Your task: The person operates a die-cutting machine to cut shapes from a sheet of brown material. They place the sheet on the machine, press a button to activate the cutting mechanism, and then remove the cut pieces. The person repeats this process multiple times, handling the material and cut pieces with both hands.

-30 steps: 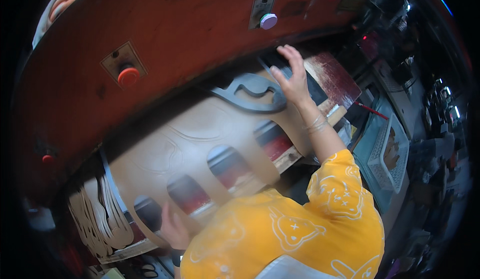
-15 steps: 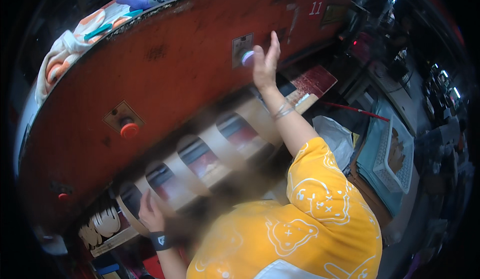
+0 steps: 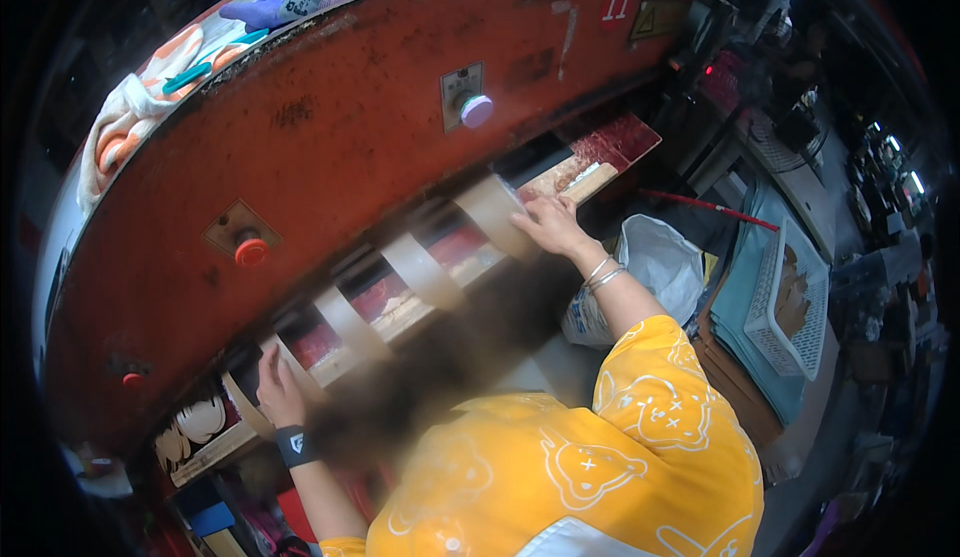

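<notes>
A pale beige sheet with several large cut-out openings [image 3: 408, 262] stretches between my hands, below the front of a red machine [image 3: 350, 147]. Motion smears part of it. My right hand [image 3: 553, 225] is closed on the sheet's right end. At the other end my left hand [image 3: 280, 389] grips its edge, the fingers pointing up and partly blurred. Through the openings shows a worn red board with a light wooden edge [image 3: 590, 185]. Rounded pale cut pieces [image 3: 200, 419] lie beside the left end, near my left hand.
On the machine front sit a pale purple button [image 3: 476, 111] and a red button [image 3: 252, 250]. Cloth [image 3: 130, 122] and a purple glove [image 3: 290, 2] rest on top. To the right are a white plastic bag [image 3: 660, 262], teal sheets [image 3: 735, 302] and a white basket [image 3: 755, 332] holding brown pieces.
My right hand has come down from beside the purple button and taken hold of the sheet's right end. My left hand stays at the left end, slightly higher.
</notes>
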Demonstrator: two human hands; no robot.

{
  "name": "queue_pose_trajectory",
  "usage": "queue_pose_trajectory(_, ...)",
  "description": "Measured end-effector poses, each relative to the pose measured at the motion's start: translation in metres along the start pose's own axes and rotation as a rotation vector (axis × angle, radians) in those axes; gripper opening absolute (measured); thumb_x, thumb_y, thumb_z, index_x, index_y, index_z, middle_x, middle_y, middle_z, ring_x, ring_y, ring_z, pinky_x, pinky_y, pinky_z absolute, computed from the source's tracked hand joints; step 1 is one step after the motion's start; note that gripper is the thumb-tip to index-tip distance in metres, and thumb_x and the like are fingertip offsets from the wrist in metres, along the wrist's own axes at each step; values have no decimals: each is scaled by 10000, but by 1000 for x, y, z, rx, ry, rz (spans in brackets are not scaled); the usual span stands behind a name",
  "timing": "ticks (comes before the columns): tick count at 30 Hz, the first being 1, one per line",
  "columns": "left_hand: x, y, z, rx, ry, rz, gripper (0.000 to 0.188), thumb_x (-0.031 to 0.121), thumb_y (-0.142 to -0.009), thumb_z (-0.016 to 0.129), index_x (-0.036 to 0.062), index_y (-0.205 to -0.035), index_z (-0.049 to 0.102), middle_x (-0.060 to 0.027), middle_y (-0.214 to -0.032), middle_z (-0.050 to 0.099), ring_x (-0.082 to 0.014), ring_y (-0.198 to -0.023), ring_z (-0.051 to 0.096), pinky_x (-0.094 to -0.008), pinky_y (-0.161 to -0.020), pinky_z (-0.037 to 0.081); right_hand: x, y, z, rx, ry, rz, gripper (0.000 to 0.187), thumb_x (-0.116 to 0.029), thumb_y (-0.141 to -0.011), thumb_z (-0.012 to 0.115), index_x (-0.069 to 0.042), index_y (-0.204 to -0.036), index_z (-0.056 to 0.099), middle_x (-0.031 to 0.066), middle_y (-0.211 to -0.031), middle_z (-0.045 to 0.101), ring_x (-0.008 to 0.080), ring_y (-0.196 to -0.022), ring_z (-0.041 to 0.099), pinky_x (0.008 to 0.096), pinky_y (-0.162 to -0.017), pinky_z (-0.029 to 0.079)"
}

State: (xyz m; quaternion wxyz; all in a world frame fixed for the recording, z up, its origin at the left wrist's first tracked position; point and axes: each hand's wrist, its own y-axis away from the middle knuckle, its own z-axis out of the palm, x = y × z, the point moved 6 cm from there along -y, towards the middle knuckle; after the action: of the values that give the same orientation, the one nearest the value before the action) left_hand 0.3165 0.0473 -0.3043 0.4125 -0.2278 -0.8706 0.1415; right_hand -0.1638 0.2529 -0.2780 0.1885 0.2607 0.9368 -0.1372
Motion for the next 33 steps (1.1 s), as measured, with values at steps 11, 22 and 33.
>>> queue_pose_trajectory(11,18,0,-5,-52,22,-48,311,107,-934,469,37,-1225,553,-165,-1165,629,-275,-1054,617,-347,-903,459,-5,13,-7,-17,-38,9,561,-504,-801,590,-67,-1150,626,161,-1312,516,260,-1279,407,471,-1062,169)
queue_pose_trajectory(22,34,57,-32,-526,4,-202,370,90,-888,494,42,-1254,506,-218,-1169,595,-379,-1089,575,-407,-910,461,-94,-37,-13,-17,88,-180,890,-481,-683,744,-126,-1403,360,200,-1420,344,383,-1328,301,532,-1062,252)
queue_pose_trajectory(33,-41,82,-140,72,-10,-342,415,67,-937,499,66,-1350,455,1,-828,471,-88,-708,428,-219,-682,393,-85,-6,-14,-244,-187,-226,825,-312,-586,730,-167,-1357,473,210,-1460,317,382,-1348,291,436,-1112,245)
